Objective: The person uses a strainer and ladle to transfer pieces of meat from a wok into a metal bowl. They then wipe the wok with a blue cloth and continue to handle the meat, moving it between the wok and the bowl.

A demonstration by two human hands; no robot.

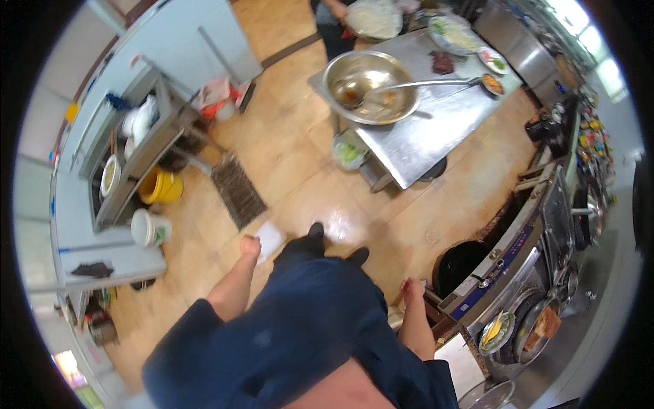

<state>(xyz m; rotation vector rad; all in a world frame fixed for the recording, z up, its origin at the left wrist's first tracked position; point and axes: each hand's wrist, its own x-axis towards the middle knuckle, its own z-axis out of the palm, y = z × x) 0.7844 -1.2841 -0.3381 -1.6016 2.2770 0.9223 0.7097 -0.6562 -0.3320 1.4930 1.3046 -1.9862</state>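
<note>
Whether the white, flat, square-cornered item [270, 240] beside the half-curled left hand [250, 247] is gripped cannot be told; the right hand [411, 290] is seen loosely closed near the blue-fronted stove [492, 281], its hold likewise unclear. At the left corner of the smooth metal bench [417, 151], a round, shiny bowl [376, 65] is crossed by a long-handled ladle [439, 83], with brownish matter indistinctly visible inside.

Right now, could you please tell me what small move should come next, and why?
Perhaps carry the white flat item to the steel table: the left hand appears to hold it, and the table's near end shows bare metal.
</note>
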